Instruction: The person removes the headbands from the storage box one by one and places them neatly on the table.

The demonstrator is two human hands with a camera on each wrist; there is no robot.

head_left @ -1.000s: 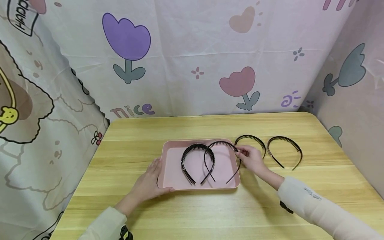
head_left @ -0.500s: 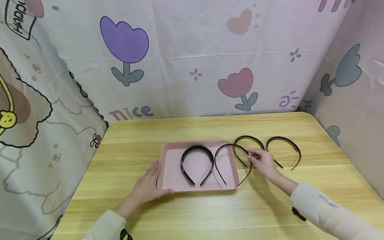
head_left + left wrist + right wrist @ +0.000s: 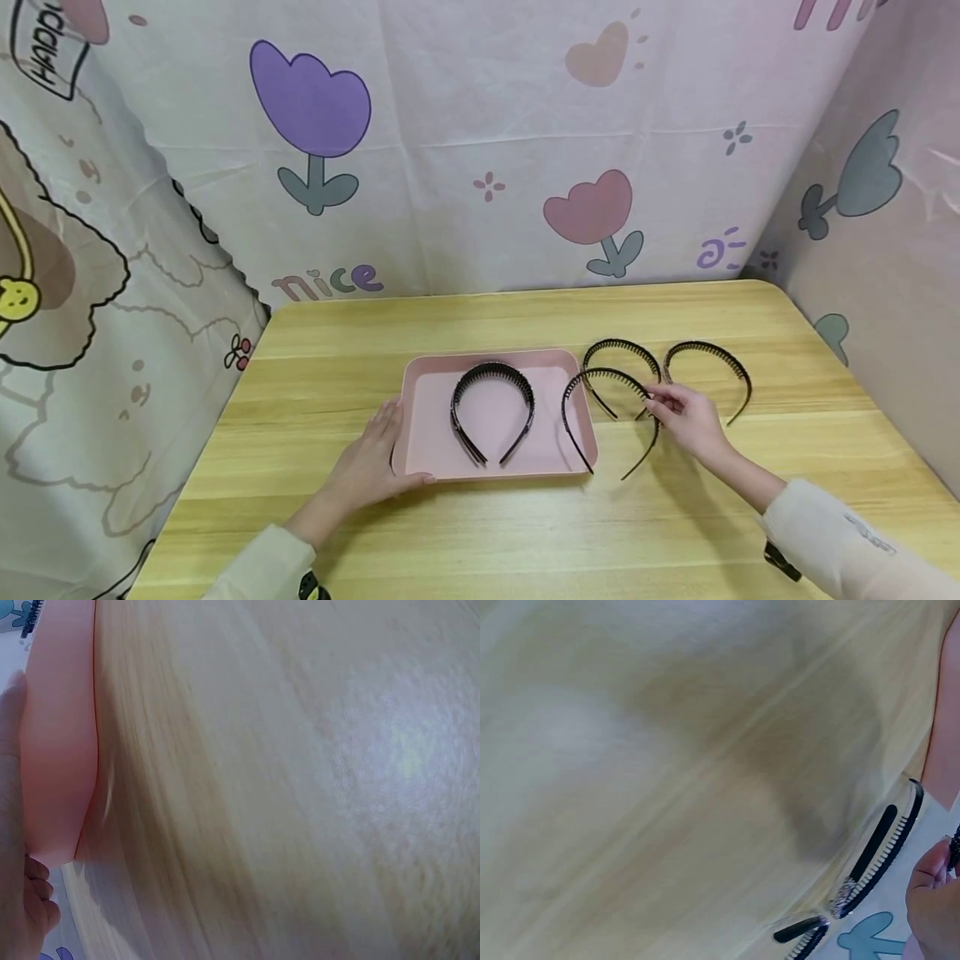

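My left hand [image 3: 367, 458] holds the near left corner of a shallow pink tray [image 3: 423, 417], fingers along its left side and thumb at the front wall. The left wrist view shows the thumb at the rim and bent fingers by the corner of the tray [image 3: 60, 750]. A stack of black toothed headbands [image 3: 491, 368] lies in the tray. My right hand [image 3: 692, 425] pinches another black toothed headband [image 3: 611, 372] by its right side. This headband overlaps the tray's right rim in the head view, its open ends toward me.
Two more headbands lie on the wooden table [image 3: 495, 533]: one right behind the held headband [image 3: 618, 342], one farther right [image 3: 705, 344]. In the right wrist view, a headband [image 3: 874, 847] shows sparkling decoration. A patterned cloth [image 3: 450, 167] hangs behind the table.
My right hand has moved right and slightly toward me with the headband, carrying it from over the tray to across its right rim. The left hand and the tray keep their place.
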